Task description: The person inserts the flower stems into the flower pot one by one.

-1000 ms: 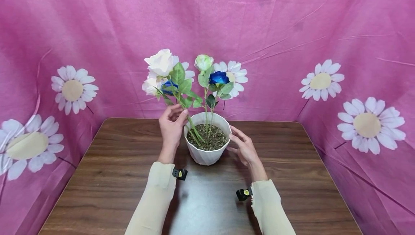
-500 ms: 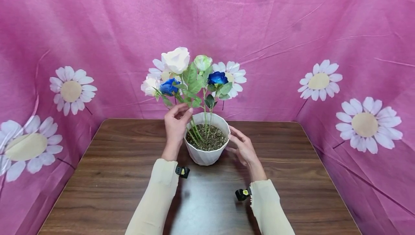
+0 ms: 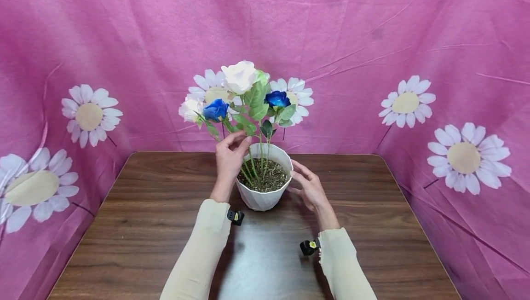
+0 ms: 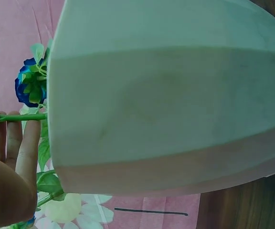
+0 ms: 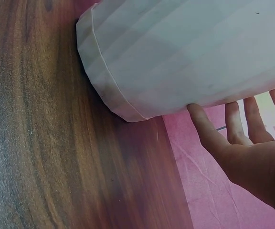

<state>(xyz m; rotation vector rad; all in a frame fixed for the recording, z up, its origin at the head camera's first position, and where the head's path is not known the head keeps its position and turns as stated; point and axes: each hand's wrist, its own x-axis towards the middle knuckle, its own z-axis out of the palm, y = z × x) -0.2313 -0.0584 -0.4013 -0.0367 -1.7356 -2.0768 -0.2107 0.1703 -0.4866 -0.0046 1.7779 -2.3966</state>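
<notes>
My left hand pinches the green stem of a large white rose between thumb and fingers, just above the pot's left rim. That stem runs down into the dark soil of a white faceted flowerpot. The fingertips of my right hand rest against the pot's right side, fingers fairly straight. Also standing in the soil are a blue rose and a smaller white rose leaning left, and another blue rose at right. A pale green rose is partly hidden behind the large white one.
The pot stands on a dark wood-grain table, toward its back edge. A pink cloth printed with large daisies hangs behind and along both sides. Black wrist cameras sit at both cuffs.
My left hand has moved right, carrying the large white rose from the far left to in front of the pale green one. The blue rose at left is uncovered. The right hand stays at the pot.
</notes>
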